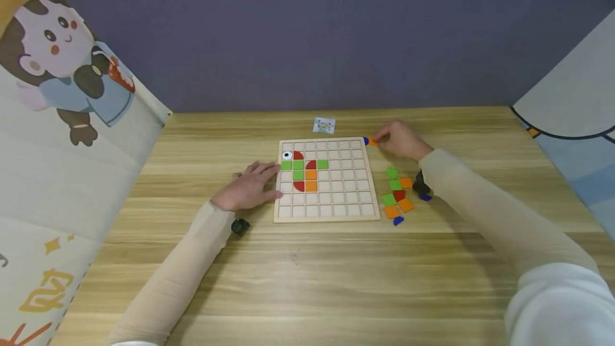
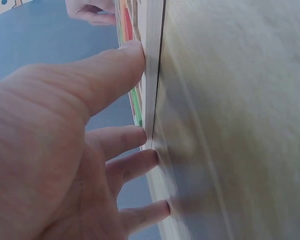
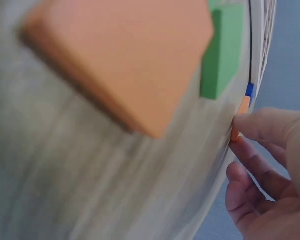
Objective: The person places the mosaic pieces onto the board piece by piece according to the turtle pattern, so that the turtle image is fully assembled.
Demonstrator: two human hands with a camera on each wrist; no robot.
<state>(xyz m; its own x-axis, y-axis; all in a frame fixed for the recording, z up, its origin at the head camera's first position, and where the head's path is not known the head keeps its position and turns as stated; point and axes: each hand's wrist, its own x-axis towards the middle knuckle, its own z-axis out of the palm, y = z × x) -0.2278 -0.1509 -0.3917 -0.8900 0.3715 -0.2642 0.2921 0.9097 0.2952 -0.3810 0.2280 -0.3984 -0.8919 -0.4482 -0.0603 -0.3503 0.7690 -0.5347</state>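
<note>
A wooden grid board point(image 1: 346, 188) lies flat on the table. My left hand point(image 1: 247, 187) is at its left edge, fingers extended; in the left wrist view the thumb and fingertips touch the rim. By the board's top right corner, my right hand point(image 1: 402, 140) pinches an orange square tile point(image 3: 243, 105) between thumb and fingers. A blue piece point(image 1: 366, 141) sits between that tile and the board's corner. Set in the grid's left part are a round eye tile point(image 1: 286, 155), green squares point(image 1: 298, 175), red quarter-round tiles point(image 1: 298, 186) and orange squares point(image 1: 311, 174).
Right of the board lie several loose tiles: green point(image 1: 392, 173), orange point(image 1: 405, 205), red point(image 1: 399, 195) and blue point(image 1: 398, 221). A small picture card point(image 1: 324, 125) lies behind the board. A dark wall point(image 1: 336, 41) rises at the table's back edge.
</note>
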